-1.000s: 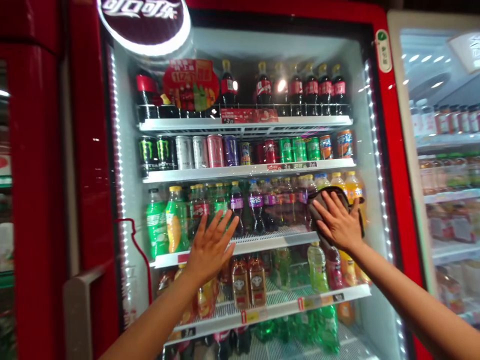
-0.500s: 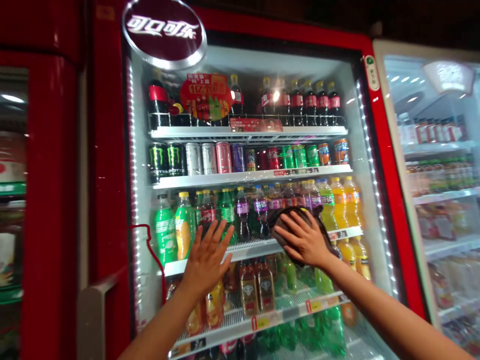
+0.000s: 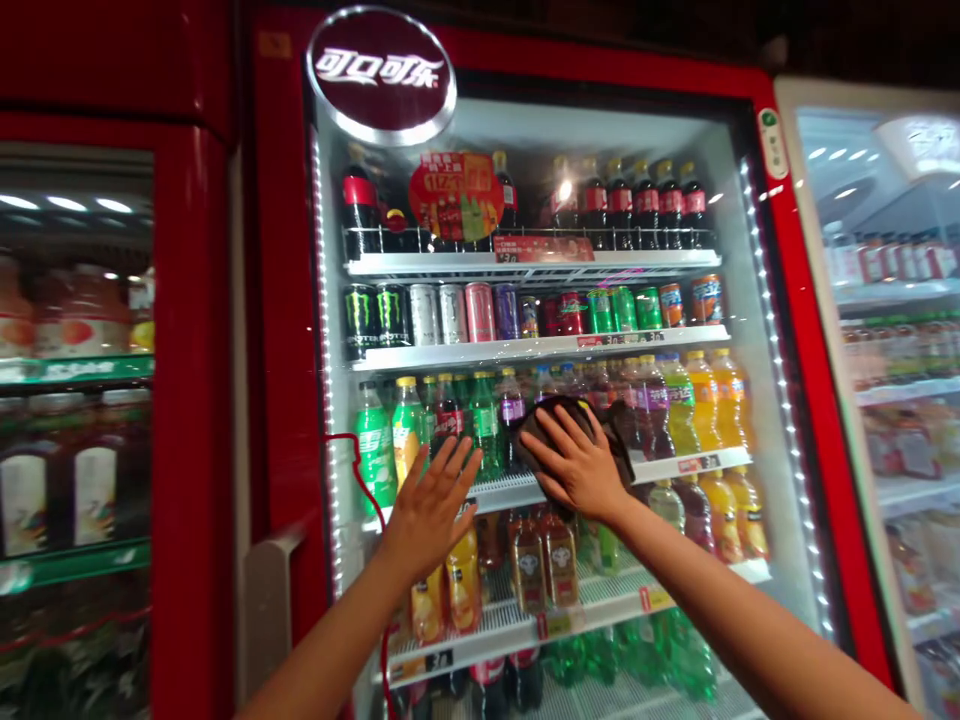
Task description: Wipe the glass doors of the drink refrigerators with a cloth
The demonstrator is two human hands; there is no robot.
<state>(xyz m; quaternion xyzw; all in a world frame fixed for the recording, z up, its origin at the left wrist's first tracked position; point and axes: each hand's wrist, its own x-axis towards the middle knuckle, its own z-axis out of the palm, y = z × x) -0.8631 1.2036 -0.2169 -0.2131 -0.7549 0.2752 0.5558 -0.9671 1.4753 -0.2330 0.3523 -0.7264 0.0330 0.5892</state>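
My right hand [image 3: 581, 465] presses flat, fingers spread, on a dark cloth [image 3: 619, 440] held against the glass door [image 3: 600, 115] of a red-framed drinks fridge [image 3: 277, 250]. The cloth sticks out around the fingers, in front of the shelf of bottled soft drinks. My left hand [image 3: 431, 510] is stretched out with fingers apart, at the glass lower left of the cloth. Nothing shows in it. Whether its palm touches the glass I cannot tell.
Behind the glass, shelves hold cola bottles [image 3: 619, 200], cans [image 3: 426, 315] and orange drink bottles [image 3: 729, 395]. A door handle [image 3: 266, 610] is at lower left. A red cord [image 3: 367, 490] hangs by the door. Other fridges stand left [image 3: 187, 400] and right [image 3: 832, 360].
My right hand and the dark cloth have moved left across the glass. The view has turned left, showing more of the left fridge. My left hand stays spread, slightly further left over the door.
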